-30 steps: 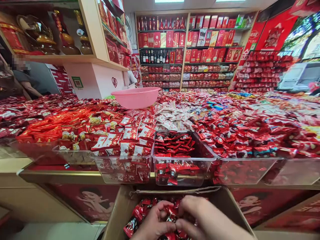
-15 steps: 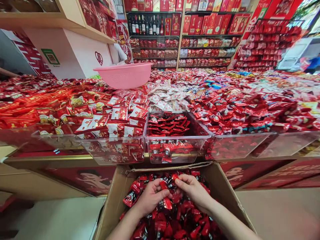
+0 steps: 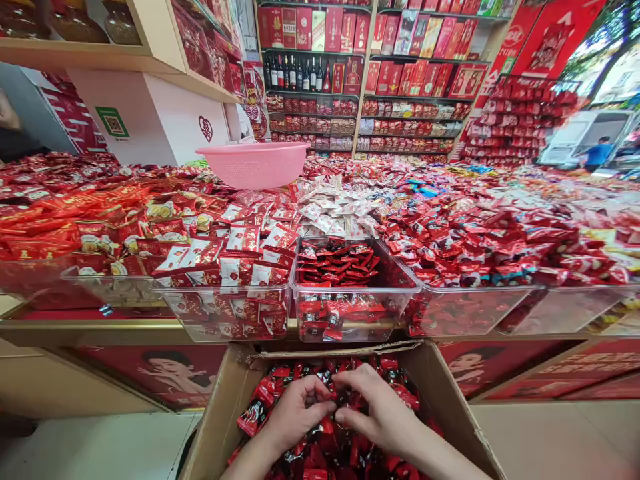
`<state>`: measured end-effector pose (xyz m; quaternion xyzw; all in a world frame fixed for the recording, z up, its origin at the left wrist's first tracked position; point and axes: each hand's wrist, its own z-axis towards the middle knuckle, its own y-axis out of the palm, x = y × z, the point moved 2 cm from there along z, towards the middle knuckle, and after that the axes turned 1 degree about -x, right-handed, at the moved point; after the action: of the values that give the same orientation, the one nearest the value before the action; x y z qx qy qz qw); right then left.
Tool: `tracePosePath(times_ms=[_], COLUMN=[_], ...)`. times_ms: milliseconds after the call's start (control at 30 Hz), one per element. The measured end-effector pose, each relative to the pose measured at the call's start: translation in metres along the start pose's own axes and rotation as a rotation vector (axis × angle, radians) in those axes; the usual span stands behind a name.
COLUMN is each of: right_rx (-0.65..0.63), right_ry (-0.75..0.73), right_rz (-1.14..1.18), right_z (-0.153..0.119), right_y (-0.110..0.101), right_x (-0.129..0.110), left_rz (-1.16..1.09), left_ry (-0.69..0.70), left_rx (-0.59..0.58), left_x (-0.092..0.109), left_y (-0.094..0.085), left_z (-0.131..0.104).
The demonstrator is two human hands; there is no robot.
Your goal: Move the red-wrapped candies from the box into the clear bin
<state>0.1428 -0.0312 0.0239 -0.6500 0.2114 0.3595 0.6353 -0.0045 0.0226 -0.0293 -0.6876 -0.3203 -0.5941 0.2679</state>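
Over an open cardboard box (image 3: 457,407) full of small red-and-black wrapped snack packets (image 3: 320,460), both of my hands work close together. My left hand (image 3: 295,410) is curled, thumb toward the fingertips, closed on a red snack packet that is mostly hidden. My right hand (image 3: 373,407) faces it from the right, thumb and forefinger apart, with nothing plainly held between them. Just beyond the box, a clear plastic bin (image 3: 356,293) holds similar red packets, stacked in rows, with a gap at its right side.
More clear bins of wrapped snacks line the counter edge, including white-and-red packets (image 3: 237,267) on the left. A pink plastic basin (image 3: 255,163) rests on the heaps behind. Shelves with bottles (image 3: 295,73) and red boxes stand at the back. A person's arm (image 3: 7,117) shows far left.
The view has tilted up slightly, so the counter and box sit lower. My right fingers have come away from the red packet they were pinching and spread. My left hand stays curled over the box.
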Motion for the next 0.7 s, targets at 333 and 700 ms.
tracePosePath(times_ms=[333,700], right_rx=[0.358,-0.393], right_ry=[-0.207,0.083], right_rz=[-0.11,-0.402], right_z=[0.008,0.136], right_y=[-0.115,-0.139], right_x=[-0.082,-0.069], left_rz=[-0.081,0.002], left_ry=[-0.038,-0.045], left_rx=[-0.048,0.009], left_x=[-0.003,-0.02], left_y=[-0.001,-0.009], left_z=[0.0,0.005])
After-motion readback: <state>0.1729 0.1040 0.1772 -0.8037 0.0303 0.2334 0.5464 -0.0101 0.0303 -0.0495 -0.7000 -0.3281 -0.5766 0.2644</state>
